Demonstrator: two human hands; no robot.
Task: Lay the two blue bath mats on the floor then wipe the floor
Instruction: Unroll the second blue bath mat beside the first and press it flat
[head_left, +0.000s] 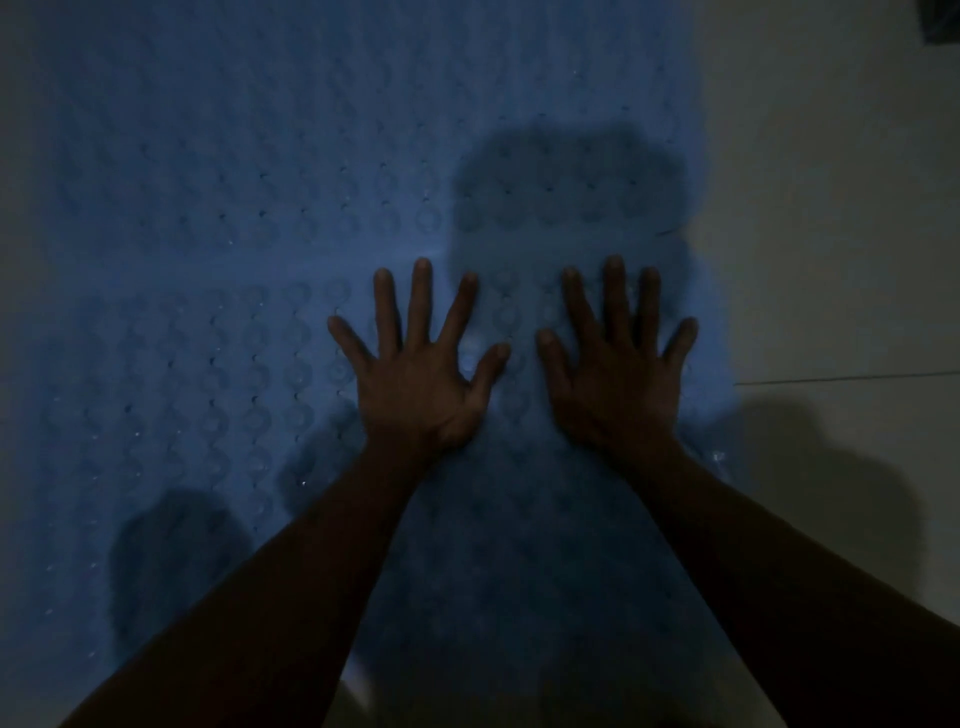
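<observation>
Blue bath mat (218, 218) lies flat on the floor (831, 234) beneath left hand (415, 379) and right hand (618, 379), fingers spread wide, pressing, holding nothing.

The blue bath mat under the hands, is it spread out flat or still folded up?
Spread flat. The blue bath mat lies open on the floor, with the left hand and right hand pressing it, fingers splayed.

Blue bath mat (234, 260): translucent blue sheet, surface covered in rows of round suction-cup dimples. It lies spread flat on the pale tiled floor (831, 260), filling most of the view. Its right edge runs near a tile joint. A faint seam crosses the mat at mid-height; whether this marks a second mat cannot be determined in the dim light.
</observation>
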